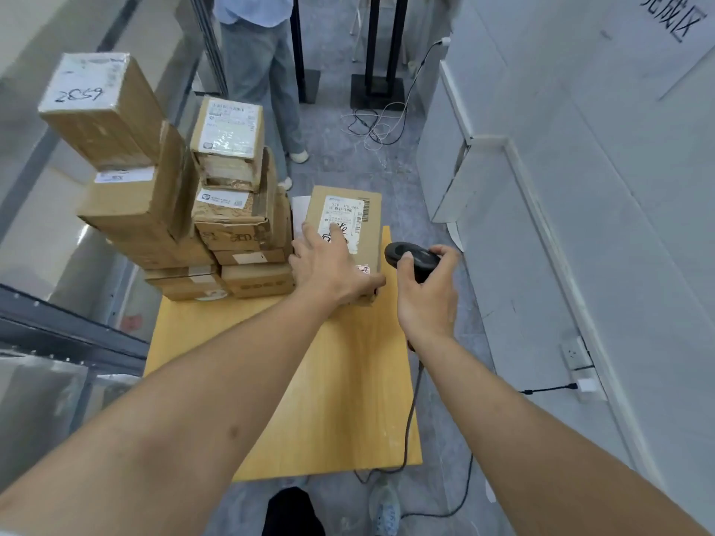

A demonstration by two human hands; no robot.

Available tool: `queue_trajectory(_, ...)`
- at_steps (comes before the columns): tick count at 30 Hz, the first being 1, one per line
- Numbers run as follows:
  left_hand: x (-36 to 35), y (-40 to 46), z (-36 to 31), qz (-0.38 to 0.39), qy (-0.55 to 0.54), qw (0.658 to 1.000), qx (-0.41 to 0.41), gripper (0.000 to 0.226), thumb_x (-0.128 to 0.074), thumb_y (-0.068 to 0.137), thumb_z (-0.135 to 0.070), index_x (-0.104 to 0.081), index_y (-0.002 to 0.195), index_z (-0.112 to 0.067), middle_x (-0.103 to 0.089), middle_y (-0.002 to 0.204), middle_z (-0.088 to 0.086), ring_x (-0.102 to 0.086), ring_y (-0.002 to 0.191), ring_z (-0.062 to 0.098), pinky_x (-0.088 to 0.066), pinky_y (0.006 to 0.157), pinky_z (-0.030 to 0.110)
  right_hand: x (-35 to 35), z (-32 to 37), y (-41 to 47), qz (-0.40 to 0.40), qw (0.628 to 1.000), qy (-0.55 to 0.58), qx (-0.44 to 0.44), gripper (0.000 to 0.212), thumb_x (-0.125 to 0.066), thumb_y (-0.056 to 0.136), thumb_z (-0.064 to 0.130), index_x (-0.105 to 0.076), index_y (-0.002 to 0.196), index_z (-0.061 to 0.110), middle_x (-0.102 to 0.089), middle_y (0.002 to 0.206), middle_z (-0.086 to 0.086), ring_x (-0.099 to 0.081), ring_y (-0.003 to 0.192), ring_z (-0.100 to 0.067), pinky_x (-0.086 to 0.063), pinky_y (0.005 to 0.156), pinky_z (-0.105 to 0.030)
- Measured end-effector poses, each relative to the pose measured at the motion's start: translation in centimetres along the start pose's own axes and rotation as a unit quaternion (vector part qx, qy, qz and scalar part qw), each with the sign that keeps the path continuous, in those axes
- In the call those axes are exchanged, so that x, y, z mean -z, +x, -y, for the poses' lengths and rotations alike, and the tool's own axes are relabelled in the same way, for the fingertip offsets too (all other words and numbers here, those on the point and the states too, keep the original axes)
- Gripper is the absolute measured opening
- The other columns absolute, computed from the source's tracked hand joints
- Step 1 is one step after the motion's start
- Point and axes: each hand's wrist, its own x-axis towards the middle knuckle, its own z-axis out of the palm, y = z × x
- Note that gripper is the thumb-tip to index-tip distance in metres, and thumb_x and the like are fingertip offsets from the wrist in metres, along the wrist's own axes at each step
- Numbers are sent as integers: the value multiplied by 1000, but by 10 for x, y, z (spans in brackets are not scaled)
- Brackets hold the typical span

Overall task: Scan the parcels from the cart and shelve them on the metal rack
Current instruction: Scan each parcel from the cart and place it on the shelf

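Observation:
A flat cardboard parcel (pixel 365 210) with a white shipping label lies on the far right of the wooden cart top (pixel 332 384). My left hand (pixel 329 265) rests on it with fingers spread over the label and the thumb along its near edge. Just right of the parcel, my right hand (pixel 427 295) grips a black barcode scanner (pixel 410 258), its head pointing toward the parcel. The scanner's cable hangs down past the cart edge. Several more brown parcels (pixel 232 210) are stacked on the cart's far left.
The metal rack (pixel 65 330) runs along the left side. A person in jeans (pixel 259 83) stands beyond the cart. White cabinets (pixel 541 226) line the right, cables (pixel 375 125) lie on the floor ahead, and two black stands (pixel 377 87) sit at the back.

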Motion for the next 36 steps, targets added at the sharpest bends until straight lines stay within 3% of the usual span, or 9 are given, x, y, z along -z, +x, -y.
queue_trajectory(5,-10,-58,2,-19,-10,1000,4,130,-61,44,-90,-34,152,-23,-26,156,19,-37,134,43,-41,107,54,27,-12,-27,37,999,5,22,31,-54,100,52,-39,121,35,-66,101,11,-66,91,-20,-55,80,-45)
queue_trajectory(12,-17,-143,31,-25,-5,999,33,126,-63,45,-86,-34,151,-23,-30,145,13,-41,126,37,-42,105,51,47,-29,-75,92,994,16,54,32,-54,103,48,-40,125,29,-67,105,5,-64,89,-22,-42,72,-35)
queue_trajectory(16,-21,-179,58,-11,10,999,50,124,-70,51,-82,-32,153,-22,-28,150,16,-39,132,39,-40,107,51,46,-35,-105,121,990,15,65,32,-52,103,49,-39,125,31,-65,102,8,-64,90,-20,-51,77,-40)
queue_trajectory(20,-28,-205,91,2,14,998,60,125,-71,54,-81,-29,156,-22,-25,154,17,-36,136,40,-37,108,52,33,-39,-139,135,988,8,68,34,-52,104,49,-39,128,30,-63,99,11,-63,89,-20,-45,72,-36)
queue_trajectory(25,-47,-228,138,28,13,998,63,128,-71,55,-83,-26,158,-23,-19,160,17,-32,141,41,-35,112,53,6,-52,-187,138,989,-13,53,35,-52,103,49,-38,129,31,-68,102,4,-66,89,-24,-52,75,-39)
queue_trajectory(31,-79,-256,190,41,14,996,73,129,-69,54,-84,-26,158,-21,-17,161,20,-31,140,42,-34,113,54,-20,-73,-233,149,988,-30,32,37,-53,102,49,-38,130,30,-70,99,5,-67,88,-23,-45,72,-34)
queue_trajectory(36,-107,-266,216,41,-19,997,65,137,-72,58,-86,-14,164,-22,-1,167,19,-13,151,42,-26,119,55,-42,-87,-250,156,987,-37,26,37,-54,102,49,-38,130,31,-70,101,6,-66,90,-22,-47,75,-36)
